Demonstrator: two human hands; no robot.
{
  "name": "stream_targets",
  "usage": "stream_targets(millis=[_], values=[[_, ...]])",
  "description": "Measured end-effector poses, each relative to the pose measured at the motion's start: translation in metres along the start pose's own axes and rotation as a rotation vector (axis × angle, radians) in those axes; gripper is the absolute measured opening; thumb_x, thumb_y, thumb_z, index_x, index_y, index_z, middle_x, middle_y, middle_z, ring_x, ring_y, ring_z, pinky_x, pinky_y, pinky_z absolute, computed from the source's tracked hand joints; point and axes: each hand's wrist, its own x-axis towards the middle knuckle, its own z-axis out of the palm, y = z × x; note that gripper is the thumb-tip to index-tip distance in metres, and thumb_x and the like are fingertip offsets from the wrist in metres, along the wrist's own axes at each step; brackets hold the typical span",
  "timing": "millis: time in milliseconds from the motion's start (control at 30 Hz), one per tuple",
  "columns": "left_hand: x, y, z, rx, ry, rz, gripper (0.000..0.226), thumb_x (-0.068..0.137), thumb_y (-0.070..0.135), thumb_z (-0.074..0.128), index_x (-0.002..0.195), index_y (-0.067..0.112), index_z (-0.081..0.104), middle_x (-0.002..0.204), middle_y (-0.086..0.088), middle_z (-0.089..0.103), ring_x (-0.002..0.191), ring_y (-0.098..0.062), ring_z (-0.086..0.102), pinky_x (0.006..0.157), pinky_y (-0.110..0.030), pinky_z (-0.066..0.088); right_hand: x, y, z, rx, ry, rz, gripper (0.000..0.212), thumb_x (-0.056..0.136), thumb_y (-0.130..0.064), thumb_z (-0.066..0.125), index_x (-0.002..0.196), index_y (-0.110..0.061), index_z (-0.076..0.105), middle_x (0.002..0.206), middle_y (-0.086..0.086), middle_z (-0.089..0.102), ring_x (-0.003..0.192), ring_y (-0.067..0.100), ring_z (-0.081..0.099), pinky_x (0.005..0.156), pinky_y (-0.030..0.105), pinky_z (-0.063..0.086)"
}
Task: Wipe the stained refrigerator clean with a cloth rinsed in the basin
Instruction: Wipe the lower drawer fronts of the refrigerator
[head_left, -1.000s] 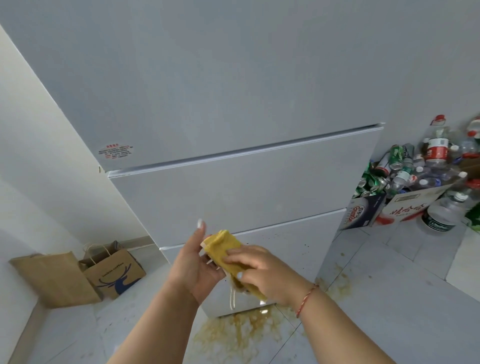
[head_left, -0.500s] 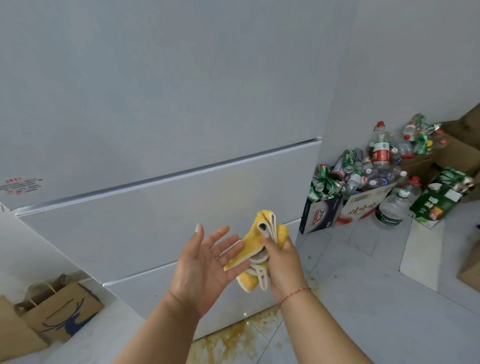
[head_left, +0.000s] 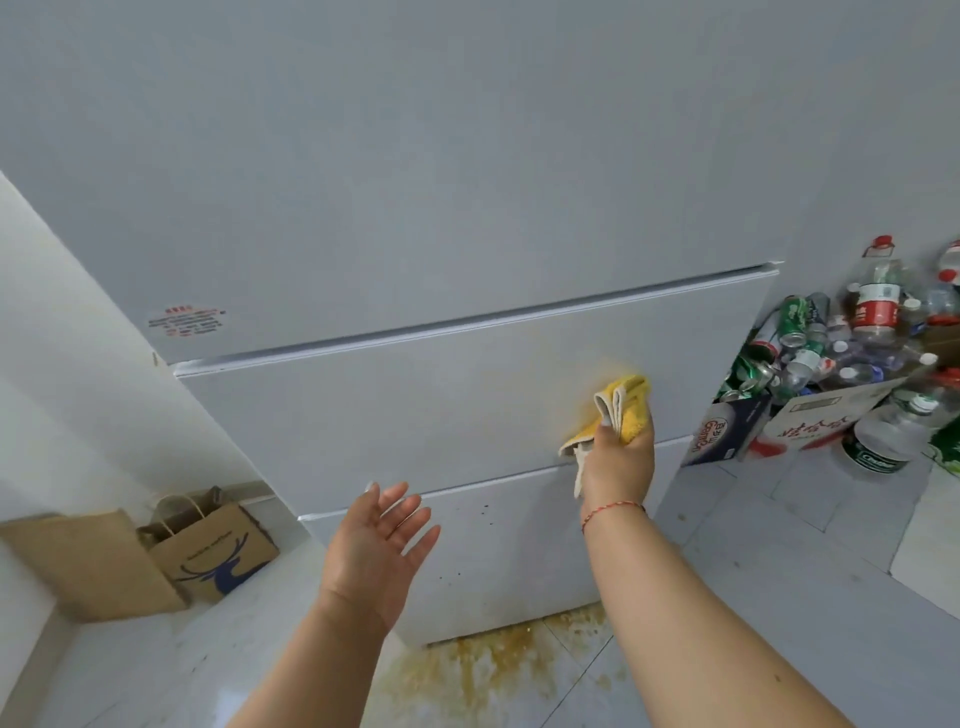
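Note:
The white refrigerator (head_left: 415, 208) fills the view, with two drawer fronts below its big door. My right hand (head_left: 618, 462) grips a folded yellow cloth (head_left: 626, 408) and holds it against the right side of the middle drawer (head_left: 395, 415). A faint yellowish smear shows on the drawer around the cloth. Small dark specks dot the bottom drawer (head_left: 498, 561). My left hand (head_left: 376, 545) hovers in front of the bottom drawer, palm up, fingers spread, holding nothing. No basin is in view.
A yellow-brown spill (head_left: 493, 670) stains the floor tiles below the fridge. Two brown paper bags (head_left: 208, 551) stand against the wall at left. At right, cardboard boxes (head_left: 810, 426) hold several empty bottles and cans, and a large water bottle (head_left: 888, 436) lies beside them.
My right hand carried the cloth away from my left hand, up and right onto the middle drawer. My left hand let go and stayed low with its palm open.

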Motion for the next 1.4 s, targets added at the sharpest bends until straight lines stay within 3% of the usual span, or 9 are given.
stream_targets(millis=[200,300,367,467,667,867,1033,1300,1400], values=[[0.003,0.026,-0.076,-0.068,0.155,0.028,0.031,0.099,0.033,0.045,0.096,0.008,0.063,0.086,-0.009,0.060,0.081,-0.024,0.060,0.079,-0.040,0.050,-0.061,0.039,0.061,0.243,-0.037,0.482,0.046,0.099,-0.010,0.038,0.145,-0.018,0.034,0.136,0.014,0.050,0.093,0.026,0.046,0.069,0.035,0.044],[0.001,0.038,-0.105,-0.090,0.215,0.040,0.032,0.100,0.034,0.045,0.095,0.008,0.063,0.084,-0.008,0.060,0.081,-0.023,0.060,0.078,-0.040,0.050,-0.105,0.038,0.098,0.314,-0.040,0.729,0.045,0.103,-0.022,0.034,0.147,-0.018,0.029,0.151,0.008,0.035,0.125,0.027,0.046,0.103,0.037,0.034],[0.000,0.048,-0.125,-0.102,0.245,0.049,0.033,0.100,0.034,0.044,0.096,0.008,0.063,0.085,-0.009,0.060,0.081,-0.023,0.060,0.078,-0.040,0.050,-0.142,0.033,0.123,-0.218,-0.191,0.592,0.048,0.104,-0.030,0.029,0.147,-0.009,0.027,0.152,0.008,0.033,0.140,0.026,0.030,0.114,0.037,0.022],[-0.004,0.062,-0.154,-0.116,0.279,0.067,0.033,0.100,0.034,0.044,0.100,0.007,0.063,0.087,-0.009,0.061,0.083,-0.024,0.061,0.078,-0.040,0.051,-0.176,0.037,0.148,0.442,-0.155,0.944,0.042,0.104,-0.013,0.033,0.145,-0.006,0.029,0.148,0.014,0.036,0.135,0.029,0.039,0.102,0.039,0.038],[-0.011,0.088,-0.200,-0.118,0.338,0.098,0.037,0.100,0.036,0.043,0.108,0.007,0.064,0.089,-0.009,0.061,0.084,-0.024,0.061,0.081,-0.041,0.051,-0.221,0.044,0.190,0.404,-0.288,0.963,0.051,0.099,0.003,0.030,0.148,-0.009,0.023,0.149,0.019,0.031,0.133,0.038,0.038,0.099,0.051,0.042],[-0.012,0.099,-0.217,-0.135,0.332,0.094,0.037,0.100,0.036,0.043,0.108,0.006,0.064,0.087,-0.009,0.062,0.081,-0.023,0.061,0.079,-0.040,0.051,-0.248,0.014,0.203,0.370,-0.327,0.807,0.038,0.092,0.009,0.041,0.129,0.004,0.044,0.120,0.019,0.057,0.112,0.037,0.058,0.092,0.046,0.051],[-0.016,0.109,-0.214,-0.148,0.292,0.102,0.036,0.100,0.035,0.043,0.105,0.007,0.064,0.083,-0.008,0.062,0.077,-0.022,0.061,0.075,-0.039,0.052,-0.279,-0.036,0.209,0.334,-0.423,0.542,0.026,0.089,0.010,0.047,0.074,-0.009,0.057,0.076,0.009,0.060,0.074,0.026,0.064,0.072,0.040,0.058],[-0.042,0.119,-0.229,-0.169,0.252,0.145,0.036,0.100,0.035,0.042,0.106,0.006,0.064,0.082,-0.008,0.061,0.075,-0.021,0.060,0.075,-0.038,0.051,-0.304,-0.057,0.208,0.196,-0.561,-0.092,0.020,0.086,-0.016,0.057,0.072,-0.029,0.060,0.074,-0.006,0.065,0.079,0.025,0.066,0.078,0.051,0.056],[-0.050,0.121,-0.231,-0.171,0.235,0.146,0.037,0.100,0.035,0.043,0.110,0.005,0.063,0.086,-0.009,0.063,0.078,-0.022,0.061,0.076,-0.039,0.052,-0.305,-0.051,0.190,0.335,-0.651,0.073,0.024,0.088,-0.003,0.055,0.082,-0.025,0.065,0.078,-0.003,0.067,0.077,0.018,0.066,0.072,0.038,0.058]])
